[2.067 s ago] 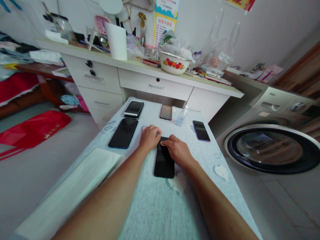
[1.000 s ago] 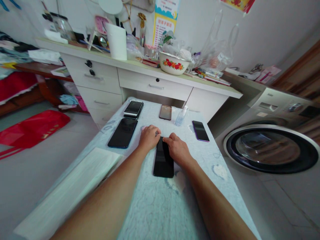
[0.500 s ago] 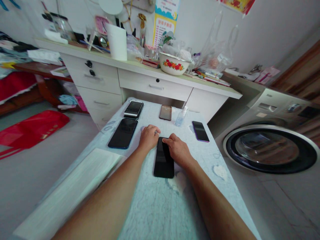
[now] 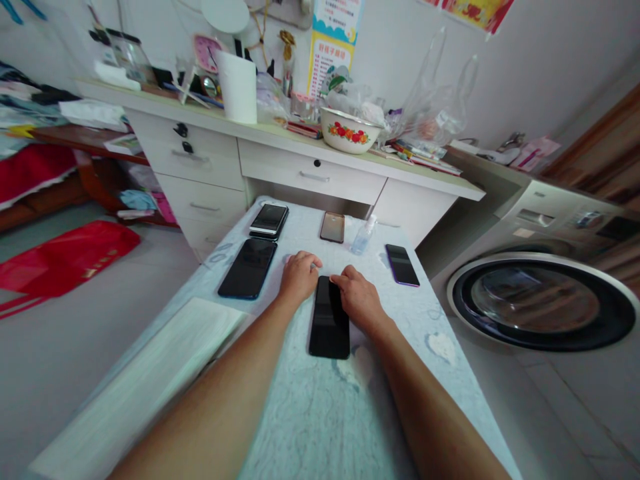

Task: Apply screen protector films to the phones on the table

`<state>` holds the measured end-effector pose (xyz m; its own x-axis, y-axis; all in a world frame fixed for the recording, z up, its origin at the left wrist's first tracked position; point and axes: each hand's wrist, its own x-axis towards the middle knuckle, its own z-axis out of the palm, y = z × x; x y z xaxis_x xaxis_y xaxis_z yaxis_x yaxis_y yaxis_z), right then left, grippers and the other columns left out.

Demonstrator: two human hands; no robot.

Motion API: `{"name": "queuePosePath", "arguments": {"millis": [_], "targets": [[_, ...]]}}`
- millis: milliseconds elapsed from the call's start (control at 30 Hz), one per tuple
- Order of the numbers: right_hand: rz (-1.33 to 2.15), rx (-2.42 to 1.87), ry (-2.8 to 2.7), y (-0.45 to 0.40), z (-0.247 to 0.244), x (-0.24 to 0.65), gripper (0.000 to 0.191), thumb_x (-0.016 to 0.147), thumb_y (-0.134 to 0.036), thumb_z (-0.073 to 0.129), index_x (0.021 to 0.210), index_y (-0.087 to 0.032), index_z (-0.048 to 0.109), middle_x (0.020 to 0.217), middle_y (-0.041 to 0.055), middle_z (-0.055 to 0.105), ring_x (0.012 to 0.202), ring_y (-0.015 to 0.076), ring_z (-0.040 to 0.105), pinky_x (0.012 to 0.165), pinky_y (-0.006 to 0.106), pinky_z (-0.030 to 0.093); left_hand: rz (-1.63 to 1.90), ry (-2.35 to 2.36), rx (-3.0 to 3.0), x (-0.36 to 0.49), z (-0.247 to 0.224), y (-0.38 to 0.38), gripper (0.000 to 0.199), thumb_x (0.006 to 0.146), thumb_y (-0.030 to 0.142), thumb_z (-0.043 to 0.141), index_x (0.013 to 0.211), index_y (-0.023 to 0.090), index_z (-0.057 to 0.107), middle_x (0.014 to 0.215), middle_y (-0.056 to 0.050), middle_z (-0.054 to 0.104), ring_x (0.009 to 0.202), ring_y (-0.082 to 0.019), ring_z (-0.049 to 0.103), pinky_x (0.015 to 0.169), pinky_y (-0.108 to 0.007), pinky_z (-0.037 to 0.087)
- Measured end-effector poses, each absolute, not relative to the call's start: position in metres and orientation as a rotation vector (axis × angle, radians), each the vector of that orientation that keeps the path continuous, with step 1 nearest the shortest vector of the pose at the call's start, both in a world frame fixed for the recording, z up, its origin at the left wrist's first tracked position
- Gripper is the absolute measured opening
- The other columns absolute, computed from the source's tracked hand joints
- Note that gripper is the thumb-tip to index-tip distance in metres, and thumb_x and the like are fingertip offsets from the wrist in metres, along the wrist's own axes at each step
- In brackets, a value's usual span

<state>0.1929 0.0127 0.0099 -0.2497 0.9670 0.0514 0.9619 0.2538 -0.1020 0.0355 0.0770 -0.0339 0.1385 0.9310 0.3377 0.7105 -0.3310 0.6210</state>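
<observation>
A black smartphone (image 4: 329, 327) lies screen up on the cloth-covered table, its top end between my hands. My right hand (image 4: 359, 297) is closed at its upper right corner, with the thumb over the top of the screen and the other fingers curled by the edge. Just left of the phone's top end, my left hand (image 4: 300, 275) rests on the cloth with its fingers curled in. Something small and greyish shows by its fingertips, too little to name. A larger dark phone (image 4: 249, 269) lies to the left of my left hand.
Stacked phones (image 4: 269, 220) lie at the back left. A brownish phone case (image 4: 333, 227) and a clear spray bottle (image 4: 363, 236) are at the back. A purple-edged phone (image 4: 402, 265) lies right. A pale flat strip (image 4: 145, 387) runs along the left; a washing machine (image 4: 540, 267) stands right.
My right thumb has slid slightly toward the phone's top edge, and that hand sits a touch farther right. My left hand and the phone keep their places; the view has shifted slightly.
</observation>
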Motion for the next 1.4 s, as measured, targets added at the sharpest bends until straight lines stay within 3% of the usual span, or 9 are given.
{"name": "queuePosePath", "arguments": {"millis": [1400], "targets": [[0.077,-1.759,-2.503,0.023,0.016,0.173,0.038,0.096,-0.015,0.039,0.121,-0.030,0.064,0.107,0.0062,0.056,0.097,0.0192,0.055,0.076,0.027,0.042,0.951,1.585,2.154,0.035,-0.034,0.077,0.023,0.078,0.008,0.048,0.085,0.021,0.066,0.099,-0.006,0.067,0.103,-0.021,0.059,0.102,-0.041,0.036]]}}
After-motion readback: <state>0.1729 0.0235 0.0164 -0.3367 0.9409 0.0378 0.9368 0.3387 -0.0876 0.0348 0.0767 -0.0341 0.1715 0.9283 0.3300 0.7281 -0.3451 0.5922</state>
